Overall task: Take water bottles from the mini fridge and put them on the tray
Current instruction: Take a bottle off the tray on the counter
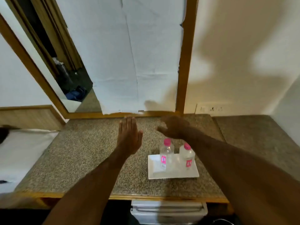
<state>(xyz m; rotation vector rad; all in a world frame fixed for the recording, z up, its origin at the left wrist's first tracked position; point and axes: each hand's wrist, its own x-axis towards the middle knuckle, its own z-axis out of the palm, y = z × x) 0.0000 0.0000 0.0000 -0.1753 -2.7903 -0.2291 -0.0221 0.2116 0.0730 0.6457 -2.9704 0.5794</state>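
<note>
Two clear water bottles with pink caps stand upright on a white rectangular tray (154, 173) on the granite counter: the left bottle (165, 155) and the right bottle (187, 155). My left hand (129, 137) is raised above the counter, left of the tray, flat with fingers together and holding nothing. My right hand (172, 127) hovers above and behind the bottles, fingers loosely curled, empty and blurred. The white mini fridge (168, 211) sits below the counter's front edge; only its top shows.
A wood-framed mirror (183, 78), mostly covered by white paper, leans on the wall behind the counter. A bed with white sheets (21, 153) lies to the left. A wall socket (211, 109) is at the back right. A lower granite surface (253, 132) extends right.
</note>
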